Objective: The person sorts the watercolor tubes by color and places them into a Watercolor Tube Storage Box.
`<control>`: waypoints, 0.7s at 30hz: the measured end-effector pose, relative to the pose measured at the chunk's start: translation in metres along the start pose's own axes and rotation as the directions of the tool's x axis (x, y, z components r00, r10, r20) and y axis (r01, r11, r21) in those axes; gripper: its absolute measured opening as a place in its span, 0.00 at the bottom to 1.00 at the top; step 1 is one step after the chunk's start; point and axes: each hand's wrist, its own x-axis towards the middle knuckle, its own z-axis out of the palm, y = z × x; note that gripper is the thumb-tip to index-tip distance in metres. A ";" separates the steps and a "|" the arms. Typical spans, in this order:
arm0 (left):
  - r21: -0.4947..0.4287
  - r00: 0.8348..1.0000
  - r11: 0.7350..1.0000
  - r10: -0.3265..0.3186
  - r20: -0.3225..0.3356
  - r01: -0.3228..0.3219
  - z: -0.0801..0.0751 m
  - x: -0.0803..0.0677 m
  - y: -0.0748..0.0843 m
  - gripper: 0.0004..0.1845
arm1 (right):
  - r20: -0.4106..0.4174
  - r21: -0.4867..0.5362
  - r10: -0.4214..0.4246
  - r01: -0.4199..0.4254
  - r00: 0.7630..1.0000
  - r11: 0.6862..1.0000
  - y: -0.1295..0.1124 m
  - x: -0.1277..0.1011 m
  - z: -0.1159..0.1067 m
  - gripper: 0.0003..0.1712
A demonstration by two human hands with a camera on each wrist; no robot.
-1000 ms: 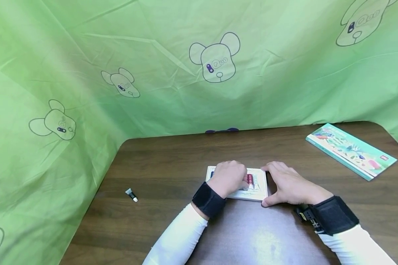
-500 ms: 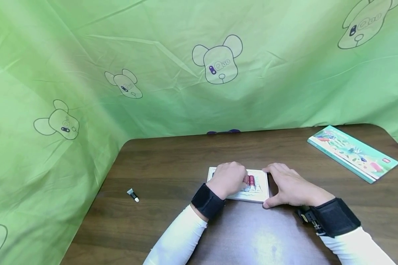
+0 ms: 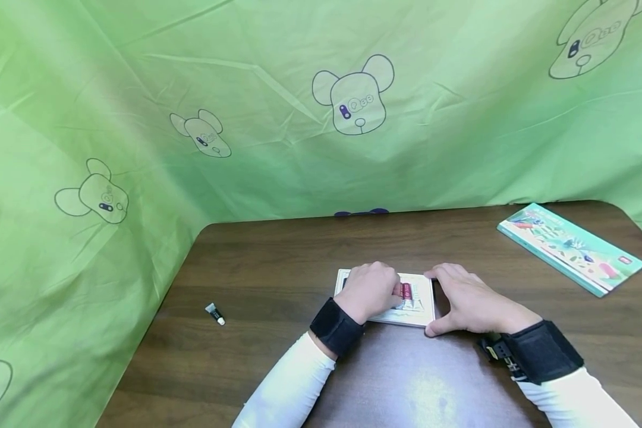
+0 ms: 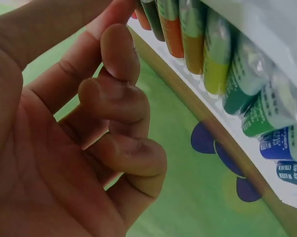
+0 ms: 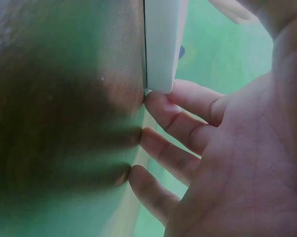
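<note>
A white tray [image 3: 427,312] holds a row of watercolour paint tubes [image 4: 217,61] with coloured lower ends, among them orange, yellow, green and blue. Above the tray my left hand [image 3: 371,289] has its fingers curled, thumb and index finger pinched together at a tube; the tips are cut off in the left wrist view. A red paint tube [image 3: 406,291] lies just right of these fingers. My right hand [image 3: 468,300] holds the tray's right end, thumb at the near corner and index finger at the far one. In the right wrist view its other fingertips rest on the tabletop.
One small dark paint tube [image 3: 214,314] with a white cap lies alone on the table's left side. A flat turquoise box [image 3: 571,248] with a printed cover lies at the back right. Behind the wooden table [image 3: 278,249] hangs a green curtain [image 3: 267,172].
Both hands keep their places at the tray. The head view has shifted very slightly, and nothing on the table has visibly moved.
</note>
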 end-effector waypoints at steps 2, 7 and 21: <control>0.003 1.000 1.000 -0.008 0.003 0.008 0.001 0.001 0.001 0.27 | 0.004 0.003 0.005 -0.005 1.000 1.000 0.000 0.000 0.000 0.60; 0.010 1.000 1.000 -0.021 0.004 0.021 0.002 0.000 0.002 0.26 | 0.012 0.005 0.012 -0.012 1.000 1.000 -0.001 0.000 -0.001 0.60; -0.114 0.955 0.968 -0.242 -0.172 0.225 -0.016 -0.077 -0.091 0.04 | 0.032 -0.006 0.017 -0.017 0.999 1.000 0.002 0.004 0.002 0.63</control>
